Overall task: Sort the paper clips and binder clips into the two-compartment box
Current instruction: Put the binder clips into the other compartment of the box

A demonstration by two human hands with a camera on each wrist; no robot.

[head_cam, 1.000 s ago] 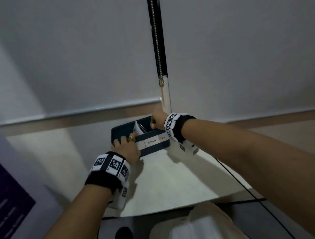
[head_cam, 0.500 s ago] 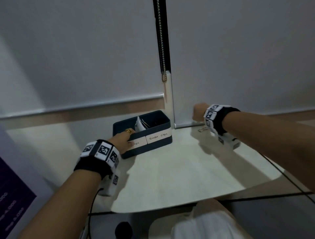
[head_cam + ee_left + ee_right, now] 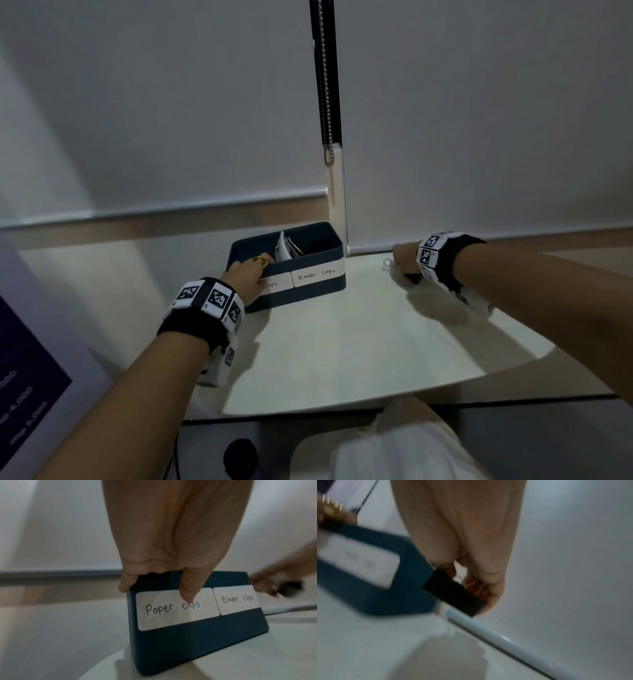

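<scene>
A dark blue two-compartment box (image 3: 308, 293) stands on the white table (image 3: 359, 342), labelled "Paper clips" (image 3: 173, 608) on the left and "Binder clips" (image 3: 317, 274) on the right. A white divider (image 3: 282, 247) splits it, with metal clips (image 3: 295, 248) beside it in the right compartment. My left hand (image 3: 248, 272) grips the front-left rim, thumb (image 3: 187, 589) on the paper-clip label. Just right of the box, low over the table, my right hand (image 3: 404, 257) pinches a black binder clip (image 3: 453, 592). What lies in the left compartment is hidden.
A roller blind with a bead chain (image 3: 324, 85) hangs right behind the table; its bottom rail (image 3: 513, 641) runs close under my right hand. The table's curved front edge (image 3: 342, 409) is near my body. A dark screen (image 3: 24, 383) stands at the left.
My right hand left the box, swung to the right and dropped toward the table, where it now holds a black binder clip. The left hand has kept its grip on the box.
</scene>
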